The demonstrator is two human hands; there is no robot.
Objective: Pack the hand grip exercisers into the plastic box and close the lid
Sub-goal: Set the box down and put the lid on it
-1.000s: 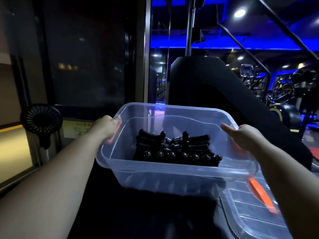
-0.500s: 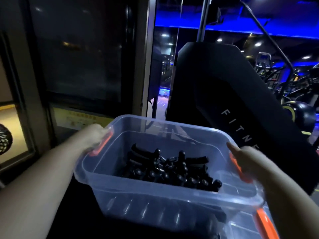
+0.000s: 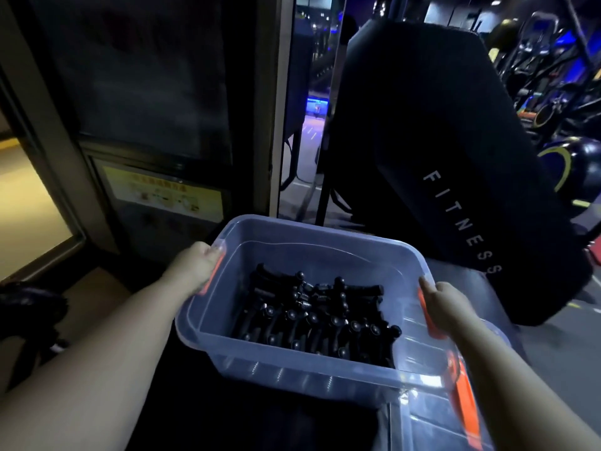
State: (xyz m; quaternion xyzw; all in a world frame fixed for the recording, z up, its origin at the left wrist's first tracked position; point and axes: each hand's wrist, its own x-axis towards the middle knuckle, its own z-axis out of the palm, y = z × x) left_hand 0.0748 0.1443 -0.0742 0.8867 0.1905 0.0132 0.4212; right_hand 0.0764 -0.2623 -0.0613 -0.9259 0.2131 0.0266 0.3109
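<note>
"FITNESS" on black pad; yellow sticker text unreadable.

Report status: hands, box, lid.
Gripping plastic box ends: left hand, right hand. Inside, hand grip exercisers piled. Open; lid lies lower right.

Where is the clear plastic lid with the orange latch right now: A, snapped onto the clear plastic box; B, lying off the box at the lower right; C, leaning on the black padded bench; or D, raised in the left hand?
B: the clear plastic lid lies at the lower right, off the clear plastic box. The box stands open over the black hand grip exercisers, with the left hand and right hand gripping its ends.
</note>
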